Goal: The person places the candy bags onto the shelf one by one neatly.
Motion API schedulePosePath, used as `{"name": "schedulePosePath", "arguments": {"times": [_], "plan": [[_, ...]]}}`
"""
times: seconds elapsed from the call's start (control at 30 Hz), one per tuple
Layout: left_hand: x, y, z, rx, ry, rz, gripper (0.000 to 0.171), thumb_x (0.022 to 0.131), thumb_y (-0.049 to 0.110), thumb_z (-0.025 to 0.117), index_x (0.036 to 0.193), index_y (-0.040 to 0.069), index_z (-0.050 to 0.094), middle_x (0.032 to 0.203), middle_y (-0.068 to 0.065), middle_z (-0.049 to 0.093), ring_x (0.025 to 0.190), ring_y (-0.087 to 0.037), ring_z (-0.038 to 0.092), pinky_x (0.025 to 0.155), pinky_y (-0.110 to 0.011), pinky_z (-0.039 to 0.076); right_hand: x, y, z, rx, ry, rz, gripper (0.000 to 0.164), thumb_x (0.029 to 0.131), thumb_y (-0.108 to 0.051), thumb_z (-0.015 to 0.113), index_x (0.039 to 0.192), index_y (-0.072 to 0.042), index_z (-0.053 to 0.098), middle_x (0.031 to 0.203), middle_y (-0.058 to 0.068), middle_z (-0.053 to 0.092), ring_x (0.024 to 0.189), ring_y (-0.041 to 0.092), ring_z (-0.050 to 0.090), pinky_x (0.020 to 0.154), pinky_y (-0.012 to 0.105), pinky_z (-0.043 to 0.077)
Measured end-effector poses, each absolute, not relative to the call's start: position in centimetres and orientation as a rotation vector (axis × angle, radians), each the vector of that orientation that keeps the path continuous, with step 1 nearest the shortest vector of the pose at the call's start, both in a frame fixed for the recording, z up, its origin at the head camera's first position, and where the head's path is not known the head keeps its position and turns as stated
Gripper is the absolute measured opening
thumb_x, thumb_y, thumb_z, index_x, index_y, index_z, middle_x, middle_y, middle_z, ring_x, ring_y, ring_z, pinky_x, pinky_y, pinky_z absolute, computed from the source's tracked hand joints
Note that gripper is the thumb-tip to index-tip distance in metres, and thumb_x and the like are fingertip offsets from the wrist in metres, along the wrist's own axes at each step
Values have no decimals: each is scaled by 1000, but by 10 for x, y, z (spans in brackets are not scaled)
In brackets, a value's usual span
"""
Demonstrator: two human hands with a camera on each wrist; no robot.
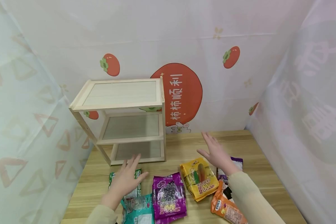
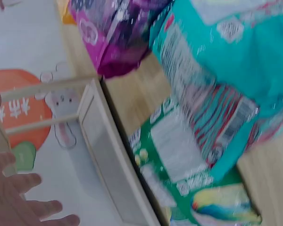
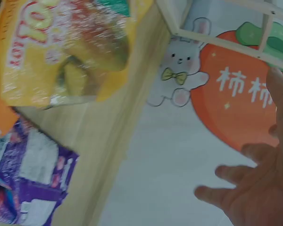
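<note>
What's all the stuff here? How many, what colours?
wooden shelf: 1, pale, back left
table: 1, light brown, underneath
printed backdrop: 1, white, around table
green bag: 1, green, front left
teal bag: 1, teal, overlapping green bag
purple bag: 1, purple, front middle
yellow bag: 1, yellow, centre right
orange bag: 1, orange, front right
half-hidden bag: 1, purple-white, behind orange bag
left hand: 1, bare, before shelf
right hand: 1, bare, near yellow bag
sleeves: 2, cream, on arms

We record: purple bag [image 1: 169, 194], marked "LOT 100"; yellow bag [image 1: 199, 179], likewise "LOT 100"; orange bag [image 1: 226, 209], "FOX'S"; red fruit [image 1: 191, 93] on wall sheet [image 1: 179, 40], "柿柿顺利". Smaller print we cannot read.
</note>
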State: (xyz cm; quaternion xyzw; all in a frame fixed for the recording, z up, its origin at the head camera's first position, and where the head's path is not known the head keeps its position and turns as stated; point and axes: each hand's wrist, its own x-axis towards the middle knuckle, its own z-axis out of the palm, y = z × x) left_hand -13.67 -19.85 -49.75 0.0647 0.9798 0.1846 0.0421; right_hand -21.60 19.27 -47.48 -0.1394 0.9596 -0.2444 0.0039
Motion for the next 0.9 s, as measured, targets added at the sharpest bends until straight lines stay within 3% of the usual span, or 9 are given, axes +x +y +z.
{"name": "schedulePosePath", "arguments": {"times": [0.13,0.3,0.53,0.7,0.8,0.9], "plan": [[-128,-186,-507,174,2894,704,93,92,75,51,164,23,22,162,-14,37,142,-55,35,102,-76,37,-223,180,-459,-546,2936,-836,88,101,-49,59,166,-15,10,169,18,17,152,44,21,119,63,24],[-118,-173,-519,113,2748,882,93,92,67,61,162,16,29,153,-21,48,133,-51,50,102,-71,42,-232,166,-439,-629,2871,-895,88,102,-45,61,166,-20,6,170,11,17,154,34,24,121,56,26],[-110,-163,-535,82,2560,1114,84,95,53,67,155,1,40,138,-25,61,111,-44,65,87,-62,55,-247,147,-418,-730,2771,-980,89,102,-41,62,166,-26,3,169,8,22,150,34,34,119,55,32],[-109,-160,-544,34,2491,1226,80,95,44,71,150,-6,43,126,-27,66,104,-40,69,85,-59,56,-256,134,-405,-764,2741,-988,88,102,-42,63,166,-28,4,168,7,26,146,34,40,118,54,35],[-109,-159,-549,-7,2464,1255,74,96,38,71,146,-10,46,118,-25,70,85,-38,72,84,-55,57,-260,126,-399,-793,2719,-1001,88,102,-41,62,166,-28,3,167,7,30,145,33,43,116,55,38],[-109,-157,-553,-66,2411,1302,68,96,33,71,143,-12,48,111,-24,72,63,-30,69,70,-47,60,-263,118,-394,-815,2703,-1018,87,102,-39,62,166,-27,4,164,9,34,141,33,49,113,55,41]]}}
